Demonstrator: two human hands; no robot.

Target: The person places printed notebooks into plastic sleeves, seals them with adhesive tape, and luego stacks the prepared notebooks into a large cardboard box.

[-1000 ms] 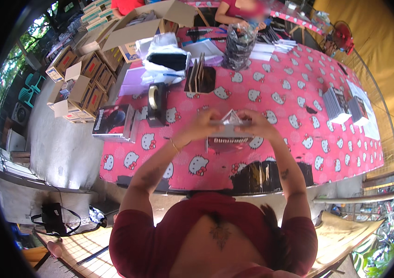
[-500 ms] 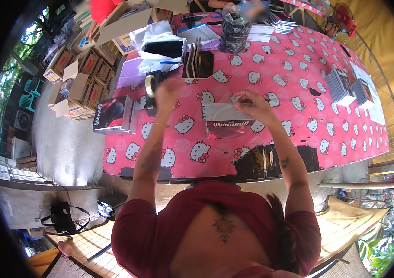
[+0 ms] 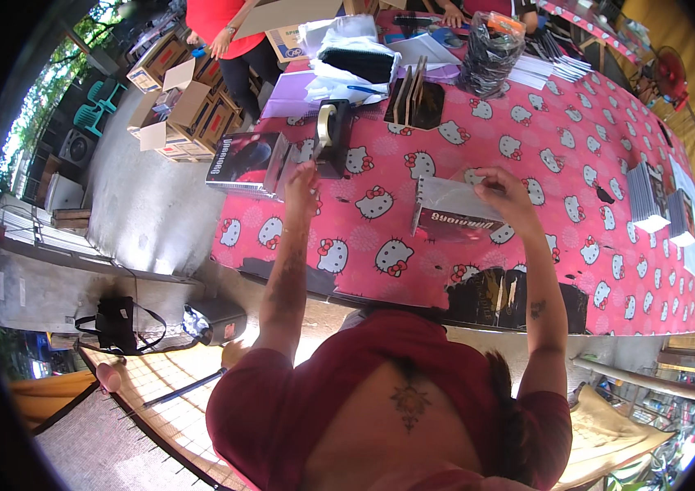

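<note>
My left hand is closed in a pinch at the front end of a black tape dispenser, which carries a pale roll of tape. A faint strip of clear tape seems to run from its fingertips toward the dispenser. In front of me lies a spiral notebook with a dark red cover in a clear plastic sleeve, its lettering upside down to me. My right hand pinches the sleeve's far right edge. Left of the dispenser sits a stack of similar notebooks, partly in plastic.
Beyond the dispenser are white plastic bags and a black tray with upright brown boards. A dark plastic-wrapped bundle stands farther back. Notebook stacks line the right side. Cardboard boxes and a person in red are at left.
My left hand has drawn back from over the tape dispenser to its near end, now pinching. My right hand stays at the sleeve. The whole view has shifted, showing more of the person in red.
</note>
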